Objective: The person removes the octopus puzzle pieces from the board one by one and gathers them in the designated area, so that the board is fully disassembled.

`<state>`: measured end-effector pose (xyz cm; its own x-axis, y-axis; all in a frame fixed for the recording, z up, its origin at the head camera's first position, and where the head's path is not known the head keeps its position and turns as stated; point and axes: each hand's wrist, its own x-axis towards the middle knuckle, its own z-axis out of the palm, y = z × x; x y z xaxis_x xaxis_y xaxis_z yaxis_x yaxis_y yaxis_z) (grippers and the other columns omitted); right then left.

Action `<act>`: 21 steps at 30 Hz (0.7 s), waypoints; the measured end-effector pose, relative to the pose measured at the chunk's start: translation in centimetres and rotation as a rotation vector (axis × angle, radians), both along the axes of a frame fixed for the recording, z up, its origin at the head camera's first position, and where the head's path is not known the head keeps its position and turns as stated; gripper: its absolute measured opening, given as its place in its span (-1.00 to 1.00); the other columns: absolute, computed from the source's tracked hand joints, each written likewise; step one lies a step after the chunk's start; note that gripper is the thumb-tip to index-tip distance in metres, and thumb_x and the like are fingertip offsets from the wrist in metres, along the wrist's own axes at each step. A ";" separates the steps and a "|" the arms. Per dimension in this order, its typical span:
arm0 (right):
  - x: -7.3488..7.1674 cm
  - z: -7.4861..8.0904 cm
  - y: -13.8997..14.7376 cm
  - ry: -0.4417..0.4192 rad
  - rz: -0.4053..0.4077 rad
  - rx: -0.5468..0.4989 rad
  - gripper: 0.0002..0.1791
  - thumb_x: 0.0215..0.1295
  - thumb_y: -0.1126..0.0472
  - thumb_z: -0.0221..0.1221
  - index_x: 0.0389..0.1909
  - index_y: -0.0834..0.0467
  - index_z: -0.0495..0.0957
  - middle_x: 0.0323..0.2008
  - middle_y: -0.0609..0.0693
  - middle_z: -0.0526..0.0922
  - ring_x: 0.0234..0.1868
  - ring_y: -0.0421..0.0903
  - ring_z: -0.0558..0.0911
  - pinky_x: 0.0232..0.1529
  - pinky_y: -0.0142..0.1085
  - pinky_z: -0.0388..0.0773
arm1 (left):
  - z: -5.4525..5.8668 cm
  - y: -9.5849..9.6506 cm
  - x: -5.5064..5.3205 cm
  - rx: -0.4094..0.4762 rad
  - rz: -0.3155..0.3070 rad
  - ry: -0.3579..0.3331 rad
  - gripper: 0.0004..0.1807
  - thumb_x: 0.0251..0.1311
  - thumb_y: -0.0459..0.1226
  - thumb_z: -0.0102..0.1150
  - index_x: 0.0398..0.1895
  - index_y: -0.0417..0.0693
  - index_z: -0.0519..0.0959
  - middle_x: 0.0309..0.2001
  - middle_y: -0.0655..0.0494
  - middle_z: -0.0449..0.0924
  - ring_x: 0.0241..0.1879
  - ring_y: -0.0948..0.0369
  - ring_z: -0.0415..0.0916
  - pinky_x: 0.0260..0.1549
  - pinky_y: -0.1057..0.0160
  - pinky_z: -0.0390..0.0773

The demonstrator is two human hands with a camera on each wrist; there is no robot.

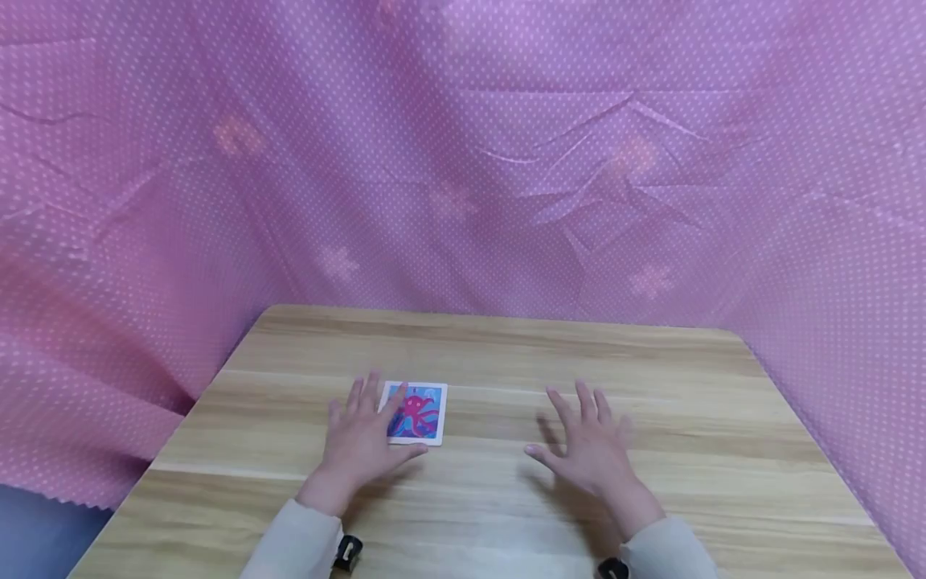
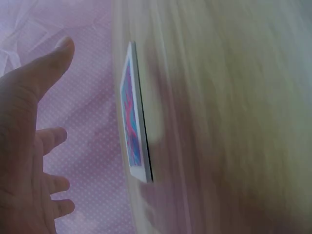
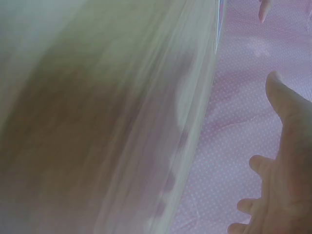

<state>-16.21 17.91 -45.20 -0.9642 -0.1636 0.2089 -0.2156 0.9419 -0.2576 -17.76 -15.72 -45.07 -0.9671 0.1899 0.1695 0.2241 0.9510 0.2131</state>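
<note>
A square picture tile (image 1: 427,414) with a white border lies flat on the wooden table, left of its middle; a pink octopus on blue is printed on it. Seen edge-on in the left wrist view, the tile (image 2: 130,112) looks like a thin stack or a thick board. My left hand (image 1: 362,442) hovers above the table at the tile's left side, fingers spread, covering part of its left edge in the head view. Farther right, my right hand (image 1: 595,450) is held over bare wood with its fingers spread, holding nothing.
The light wooden table (image 1: 492,515) has rounded far corners. Pink dotted cloth (image 1: 463,161) hangs behind it and along both sides. A black wrist strap (image 1: 348,553) shows at the left sleeve, another black strap (image 1: 612,568) at the right.
</note>
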 end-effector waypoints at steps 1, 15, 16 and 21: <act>-0.1 0.1 -0.3 0.007 0.006 0.004 0.03 0.00 -0.53 0.08 0.45 -0.08 0.14 0.44 0.25 -0.02 0.38 0.37 -0.03 0.09 0.51 -0.12 | -0.1 -0.2 -0.1 0.003 -0.002 0.001 0.10 -0.19 0.47 0.13 0.45 0.17 0.20 0.49 -0.18 -0.23 0.43 -0.17 -0.33 0.23 -0.38 -0.26; -2.0 -0.1 -4.1 -0.038 0.080 0.017 0.06 0.00 -0.56 0.03 0.47 -0.09 0.09 0.46 0.20 -0.04 0.41 0.30 -0.04 0.19 0.41 -0.07 | -0.6 -3.9 -1.1 -0.012 -0.044 -0.004 0.07 -0.10 0.39 0.17 0.44 0.03 0.20 0.47 -0.19 -0.15 0.40 -0.22 -0.18 0.22 -0.38 -0.17; -2.1 -0.3 -4.5 -0.041 0.086 0.013 0.06 0.00 -0.56 0.03 0.47 -0.09 0.09 0.46 0.19 -0.04 0.41 0.29 -0.04 0.20 0.40 -0.07 | -0.7 -4.2 -1.1 -0.017 -0.052 -0.009 0.06 -0.08 0.39 0.15 0.44 0.03 0.20 0.47 -0.18 -0.15 0.40 -0.22 -0.17 0.22 -0.37 -0.17; -2.2 -0.8 -6.4 -0.056 0.117 0.003 0.04 0.02 -0.53 0.05 0.45 -0.04 0.14 0.45 0.19 0.01 0.40 0.28 0.01 0.23 0.35 -0.05 | -1.1 -5.7 -1.5 -0.027 -0.097 -0.016 0.02 -0.03 0.37 0.13 0.43 0.03 0.21 0.47 -0.15 -0.10 0.40 -0.20 -0.11 0.23 -0.35 -0.11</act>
